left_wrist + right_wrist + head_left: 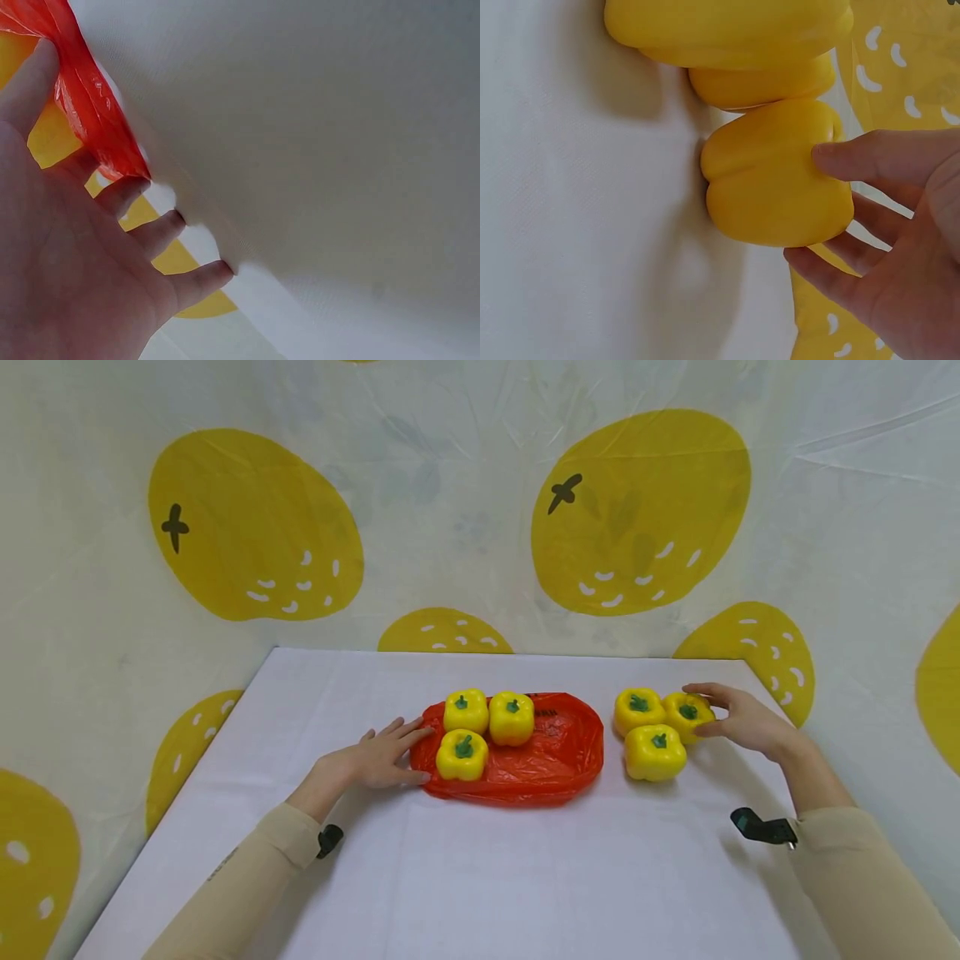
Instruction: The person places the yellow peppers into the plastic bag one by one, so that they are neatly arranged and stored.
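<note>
A flattened red plastic bag (558, 760) lies on the table with three yellow bell peppers (462, 755) on its left half. My left hand (382, 757) rests at the bag's left edge, fingers spread; in the left wrist view its thumb and some fingertips touch the red plastic (94, 109). To the right of the bag, three more bell peppers (655, 753) stand close together, green stems up. My right hand (753, 722) holds the rightmost one (686, 717) from its outer side. In the right wrist view, the thumb presses the side of that pepper (772, 180) and fingertips reach round it.
The table (480, 877) has a white cover. Behind it hangs a pale curtain (450, 510) printed with large yellow fruit shapes, right at the table's far edge. Dark wrist mounts (761, 827) sit at both sleeves.
</note>
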Motion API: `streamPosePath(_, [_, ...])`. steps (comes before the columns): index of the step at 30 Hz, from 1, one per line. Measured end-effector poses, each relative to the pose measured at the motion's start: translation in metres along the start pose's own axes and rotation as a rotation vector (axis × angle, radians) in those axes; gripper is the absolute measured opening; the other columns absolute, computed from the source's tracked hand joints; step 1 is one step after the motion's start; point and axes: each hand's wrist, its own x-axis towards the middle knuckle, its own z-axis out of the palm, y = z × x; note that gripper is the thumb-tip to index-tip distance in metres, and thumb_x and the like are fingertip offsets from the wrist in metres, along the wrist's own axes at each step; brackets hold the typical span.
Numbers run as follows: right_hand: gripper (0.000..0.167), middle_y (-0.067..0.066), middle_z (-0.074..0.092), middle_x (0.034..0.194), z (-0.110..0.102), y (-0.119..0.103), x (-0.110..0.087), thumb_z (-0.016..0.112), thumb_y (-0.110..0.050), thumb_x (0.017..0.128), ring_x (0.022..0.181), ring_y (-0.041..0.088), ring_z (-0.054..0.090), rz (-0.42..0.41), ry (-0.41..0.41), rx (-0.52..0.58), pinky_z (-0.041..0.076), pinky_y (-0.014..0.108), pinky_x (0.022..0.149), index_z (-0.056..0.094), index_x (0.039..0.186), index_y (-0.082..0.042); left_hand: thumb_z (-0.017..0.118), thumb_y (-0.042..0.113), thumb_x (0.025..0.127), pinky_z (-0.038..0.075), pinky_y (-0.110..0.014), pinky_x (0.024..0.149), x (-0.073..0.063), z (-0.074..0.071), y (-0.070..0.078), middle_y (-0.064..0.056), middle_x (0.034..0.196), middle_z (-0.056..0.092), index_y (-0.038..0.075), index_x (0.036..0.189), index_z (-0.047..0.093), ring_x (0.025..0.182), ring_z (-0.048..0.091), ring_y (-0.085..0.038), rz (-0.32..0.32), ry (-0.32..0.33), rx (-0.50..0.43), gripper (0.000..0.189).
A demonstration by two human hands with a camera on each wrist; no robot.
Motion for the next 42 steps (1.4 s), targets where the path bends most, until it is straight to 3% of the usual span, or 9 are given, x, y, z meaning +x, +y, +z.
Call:
streamPosePath(13, [0.075,0.032,0.031,0.157,-0.0001,0.0029,-0.005,0.073,-0.01,0.094,0.138,0.059,0.029,-0.01,-0.013,0.031,0.031,0.077,0.104,0.033,0.157,0.0,0.065,0.058,0.094,0.008,-0.071,0.117,-0.0014,-0.0006,0.0001,-0.009,0.171,0.017,0.022,0.165,0.025,0.155,0.008,-0.041,-0.004,0.003,-0.001,0.089])
streamPosePath(27, [0.086,0.032,0.031,0.157,0.0041,0.0054,-0.0038,0.078,-0.039,0.092,0.135,0.059,0.034,0.045,0.05,-0.007,0.036,0.073,0.104,0.034,0.155,0.001,0.065,0.059,0.094,0.008,-0.07,0.118,-0.0034,-0.0016,0.0026,-0.008,0.171,0.016,0.024,0.165,0.024,0.155,0.007,-0.04,-0.01,-0.002,-0.005,0.089])
streamPosePath(42, [0.087,0.033,0.031,0.157,0.0091,0.008,-0.006,0.078,-0.035,0.092,0.136,0.059,0.031,0.04,0.083,-0.009,0.035,0.074,0.104,0.031,0.157,0.001,0.066,0.058,0.094,0.009,-0.071,0.117,-0.0021,-0.0016,0.0024,-0.009,0.17,0.017,0.022,0.165,0.026,0.155,0.009,-0.042,-0.011,-0.002,0.0,0.089])
